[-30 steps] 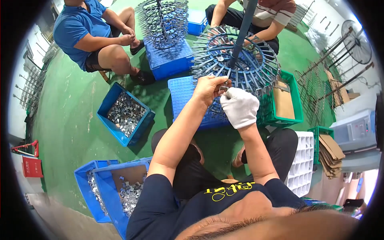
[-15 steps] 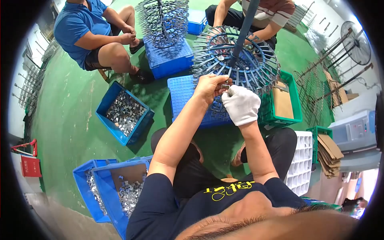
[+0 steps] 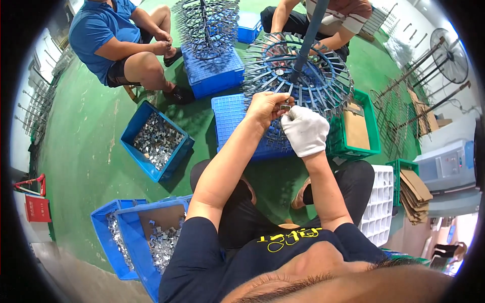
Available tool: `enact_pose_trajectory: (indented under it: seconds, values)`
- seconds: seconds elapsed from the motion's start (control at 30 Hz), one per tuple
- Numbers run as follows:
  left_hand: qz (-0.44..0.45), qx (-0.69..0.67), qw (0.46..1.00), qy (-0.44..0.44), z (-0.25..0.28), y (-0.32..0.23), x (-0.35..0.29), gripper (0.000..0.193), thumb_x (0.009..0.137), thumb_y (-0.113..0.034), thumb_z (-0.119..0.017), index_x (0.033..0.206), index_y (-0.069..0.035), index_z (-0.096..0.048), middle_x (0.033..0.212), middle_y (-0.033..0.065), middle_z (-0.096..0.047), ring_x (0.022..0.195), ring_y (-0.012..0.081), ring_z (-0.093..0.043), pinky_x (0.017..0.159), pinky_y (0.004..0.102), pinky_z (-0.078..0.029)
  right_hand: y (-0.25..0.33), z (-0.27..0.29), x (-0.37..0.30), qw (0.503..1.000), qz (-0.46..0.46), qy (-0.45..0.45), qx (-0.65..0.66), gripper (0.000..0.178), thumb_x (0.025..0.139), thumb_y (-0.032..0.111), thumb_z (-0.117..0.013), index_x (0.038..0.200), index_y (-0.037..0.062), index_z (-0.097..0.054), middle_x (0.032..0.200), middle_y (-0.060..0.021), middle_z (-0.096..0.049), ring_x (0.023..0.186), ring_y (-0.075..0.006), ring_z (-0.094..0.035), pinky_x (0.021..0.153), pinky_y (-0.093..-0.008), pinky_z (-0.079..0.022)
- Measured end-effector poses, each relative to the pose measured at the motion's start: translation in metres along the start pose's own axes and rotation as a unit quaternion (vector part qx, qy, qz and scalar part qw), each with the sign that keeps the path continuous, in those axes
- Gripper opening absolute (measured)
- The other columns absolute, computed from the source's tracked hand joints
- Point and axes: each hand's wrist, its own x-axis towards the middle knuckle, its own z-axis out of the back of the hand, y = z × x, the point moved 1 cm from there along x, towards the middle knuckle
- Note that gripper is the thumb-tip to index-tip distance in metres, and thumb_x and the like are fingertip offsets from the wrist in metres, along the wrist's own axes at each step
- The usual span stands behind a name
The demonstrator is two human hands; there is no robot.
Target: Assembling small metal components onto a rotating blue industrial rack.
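My bare left hand [image 3: 266, 107] pinches at the near edge of a round rack [image 3: 339, 96] with many flat metal prongs around a central post. My right hand [image 3: 306, 130], in a white knit glove, is closed just to the right of it. A small U-shaped metal clip [image 3: 286, 107] shows between the two hands, with fingers of both at it. Part of the clip is hidden by the fingers, and I cannot tell whether it touches a prong. More small clips hang along the rack's lower side.
Blue bins of metal pieces [image 3: 160, 144] [image 3: 164, 245] stand at the left. Under the rack is a blue crate [image 3: 230, 118]; a green crate [image 3: 371, 123] with cardboard stands right. Across the rack a co-worker's arms [image 3: 346, 38] reach in. Another person [image 3: 103, 38] sits far left, beside a second loaded rack [image 3: 204, 28].
My hands stay almost in place, with the right hand shifting very slightly. The clip shows a little more plainly between my fingers.
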Motion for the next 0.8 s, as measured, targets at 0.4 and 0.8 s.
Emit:
enact_pose_trajectory:
  seconds: [0.4,0.8]
  values:
    - [0.000,-0.010,1.000,-0.007,-0.0007,-0.0009,0.0011,0.013,0.080,-0.006,-0.064,0.086,0.005,-0.065,0.079,0.0136,-0.068,0.058,0.0145,-0.062,0.051,0.0201,-0.050,-0.0024,-0.0008,0.0039,0.999,-0.004,0.034,-0.012,0.013,0.069,0.018,-0.063,0.060,0.0093,-0.058,0.058,-0.0075,-0.059,0.049,-0.0282,-0.053,0.045,-0.0357,-0.040]
    - [-0.002,-0.013,1.000,-0.001,-0.0016,-0.0013,0.0009,0.013,0.080,-0.005,-0.063,0.087,0.006,-0.064,0.080,0.0139,-0.068,0.058,0.0137,-0.062,0.051,0.0196,-0.050,-0.0006,-0.0019,0.0038,0.999,-0.004,0.022,-0.027,0.013,0.069,0.018,-0.062,0.061,0.0095,-0.058,0.059,-0.0073,-0.059,0.048,-0.0282,-0.053,0.045,-0.0363,-0.040]
